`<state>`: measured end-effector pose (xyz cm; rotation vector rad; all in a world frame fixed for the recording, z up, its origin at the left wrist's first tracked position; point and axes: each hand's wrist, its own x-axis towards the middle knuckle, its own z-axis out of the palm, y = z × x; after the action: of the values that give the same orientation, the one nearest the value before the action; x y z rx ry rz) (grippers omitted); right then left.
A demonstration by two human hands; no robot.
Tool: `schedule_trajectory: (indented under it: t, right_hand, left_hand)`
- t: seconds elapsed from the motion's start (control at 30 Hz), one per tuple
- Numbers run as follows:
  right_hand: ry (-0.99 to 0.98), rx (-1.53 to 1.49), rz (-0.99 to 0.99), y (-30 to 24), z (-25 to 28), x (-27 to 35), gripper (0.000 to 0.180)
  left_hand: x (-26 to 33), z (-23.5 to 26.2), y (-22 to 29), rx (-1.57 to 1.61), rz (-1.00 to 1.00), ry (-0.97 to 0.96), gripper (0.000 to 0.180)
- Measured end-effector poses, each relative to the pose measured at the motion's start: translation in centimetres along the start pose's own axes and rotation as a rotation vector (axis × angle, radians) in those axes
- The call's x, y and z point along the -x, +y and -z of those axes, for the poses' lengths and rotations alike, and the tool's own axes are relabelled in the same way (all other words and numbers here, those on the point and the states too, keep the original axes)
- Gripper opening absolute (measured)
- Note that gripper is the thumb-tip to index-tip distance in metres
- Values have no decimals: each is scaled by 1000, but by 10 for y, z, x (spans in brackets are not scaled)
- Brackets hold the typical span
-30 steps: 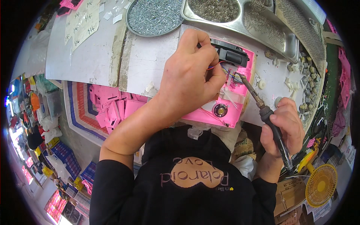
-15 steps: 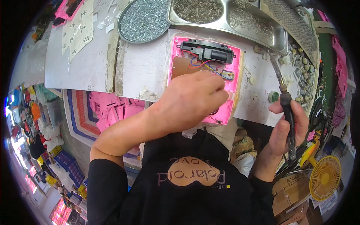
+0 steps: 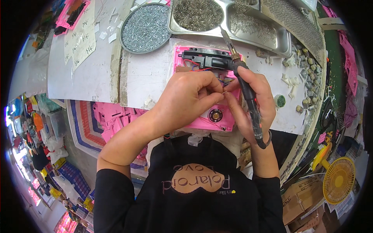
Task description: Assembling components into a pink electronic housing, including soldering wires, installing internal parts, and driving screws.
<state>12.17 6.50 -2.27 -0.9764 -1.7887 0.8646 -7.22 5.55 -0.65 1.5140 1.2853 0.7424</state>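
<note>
My left hand (image 3: 188, 97) is closed in a pinch over a pink plastic housing (image 3: 200, 123). Something thin and pale, too small to make out, shows at its fingertips. My right hand (image 3: 261, 99) grips a soldering iron (image 3: 247, 90) with a black handle, its metal tip pointing up and away toward the steel tray. The right thumb and a fingertip also pinch close against the left fingertips. Inside the housing are a long black module (image 3: 208, 60), coloured wires and a small round speaker (image 3: 215, 115). My hands hide the housing's middle.
Behind the housing are a round tray of small screws (image 3: 145, 29) and a steel compartment tray (image 3: 278, 40) holding small metal parts. To the right lie a green-filled little pot (image 3: 279, 101) and several small metal blocks (image 3: 309, 73). Pink parts fill a striped bag (image 3: 87, 128) at left.
My right hand has brought the soldering iron left, from beside the bench to above the housing, and its fingertips now meet the left hand's. The left hand has shifted slightly left, uncovering the speaker.
</note>
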Motion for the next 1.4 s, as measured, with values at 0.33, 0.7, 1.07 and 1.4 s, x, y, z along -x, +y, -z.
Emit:
schedule_trajectory:
  t: [0.33, 0.7, 1.07, 1.4]
  right_hand:
    - [47, 158, 109, -4, 25, 21, 52]
    - [-214, -154, 62, -11, 81, 37, 20]
    - [-282, -107, 77, -9, 67, 30, 21]
    - [-323, -61, 92, -10, 64, 25, 22]
  left_hand:
    - [0, -4, -16, -100, -328, 5, 10]
    - [7, 2, -14, -351, -455, -130, 17]
    - [9, 1, -17, -391, -488, -121, 21]
    - [9, -1, -19, -385, -504, -105, 21]
